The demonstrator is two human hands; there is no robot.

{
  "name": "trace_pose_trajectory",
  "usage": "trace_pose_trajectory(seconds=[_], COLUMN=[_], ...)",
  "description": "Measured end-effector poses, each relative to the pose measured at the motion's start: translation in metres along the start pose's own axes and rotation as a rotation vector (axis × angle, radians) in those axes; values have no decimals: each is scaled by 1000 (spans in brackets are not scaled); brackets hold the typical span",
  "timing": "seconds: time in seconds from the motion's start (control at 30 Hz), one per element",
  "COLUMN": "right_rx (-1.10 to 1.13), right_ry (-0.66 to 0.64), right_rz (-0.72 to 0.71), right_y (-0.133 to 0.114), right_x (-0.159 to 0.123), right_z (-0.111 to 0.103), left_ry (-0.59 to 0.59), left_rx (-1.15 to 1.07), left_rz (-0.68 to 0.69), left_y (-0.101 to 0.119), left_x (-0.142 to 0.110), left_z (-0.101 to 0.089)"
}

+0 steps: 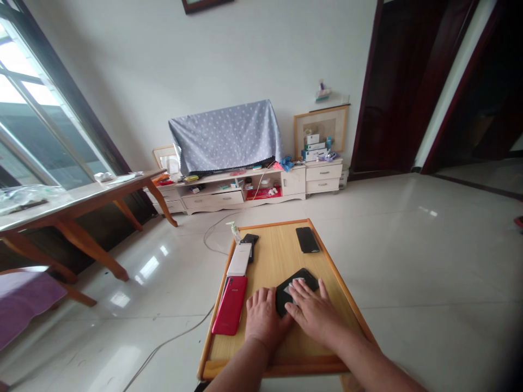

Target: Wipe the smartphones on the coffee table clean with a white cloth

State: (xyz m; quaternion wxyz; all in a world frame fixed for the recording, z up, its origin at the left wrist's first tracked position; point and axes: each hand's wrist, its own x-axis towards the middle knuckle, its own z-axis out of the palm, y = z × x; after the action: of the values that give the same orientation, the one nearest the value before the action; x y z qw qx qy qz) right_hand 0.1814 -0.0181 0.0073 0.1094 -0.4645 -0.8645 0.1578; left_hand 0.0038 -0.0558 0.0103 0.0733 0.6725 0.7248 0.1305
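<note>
A black phone point(284, 299) lies aslant on the small wooden table point(273, 261) in front of me. My left hand point(263, 316) rests against its lower left side, steadying it, with the thumb mostly hidden. Spread over the phone's face, the fingers of my right hand point(316, 316) press a small white wipe point(287, 288) onto it. To the left of my hands is a red phone point(231, 306), partly lying on another dark-edged one. Beyond it lie a white phone point(239, 259) and a black phone point(250, 238) under it. Another dark phone point(306, 240) lies at the far right.
A clear pump bottle point(235, 232) stands at the table's far left corner. Cables point(163, 342) run across the tiled floor at left. A larger wooden table point(81, 198) stands by the window. Against the wall, a low white cabinet point(212, 201) bears a cloth-covered object point(229, 136).
</note>
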Motion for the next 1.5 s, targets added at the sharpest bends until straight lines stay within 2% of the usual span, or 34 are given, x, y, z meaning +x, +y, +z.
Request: trace_pose_trajectory(seconds=[0.1,0.17,0.33,0.4,0.57,0.63,0.73,0.87,1.0,1.13,1.3,1.5], right_rx=[-59,-70,24,39,-32,-60,-59,-15,22,66,134,139], right_ry=[32,27,-30,-24,60,89,87,65,29,-25,-88,-93], right_rz=[140,174,-44,-81,105,131,61,-65,-108,-115,-188,-144], right_y=[14,15,-13,-19,-1,5,1,-20,-34,-35,-35,-31], right_x=[5,5,-1,0,11,12,6,-2,4,9,-1,5], right_z=[-7,-8,5,7,3,2,2,7,12,4,-15,-12], left_ry=[26,34,-15,-30,26,23,13,-46,-83,-78,-73,-36], left_rx=[1,0,0,1,2,7,8,14,23,26,41,17], left_rz=[-3,1,0,1,-1,-1,0,9,13,21,-23,-40], left_y=[2,2,-5,-6,0,2,-1,-9,-13,-13,-14,-7], left_x=[-1,-1,2,2,0,-1,0,2,4,3,3,2], left_z=[-1,0,4,4,0,-1,0,3,6,7,11,10])
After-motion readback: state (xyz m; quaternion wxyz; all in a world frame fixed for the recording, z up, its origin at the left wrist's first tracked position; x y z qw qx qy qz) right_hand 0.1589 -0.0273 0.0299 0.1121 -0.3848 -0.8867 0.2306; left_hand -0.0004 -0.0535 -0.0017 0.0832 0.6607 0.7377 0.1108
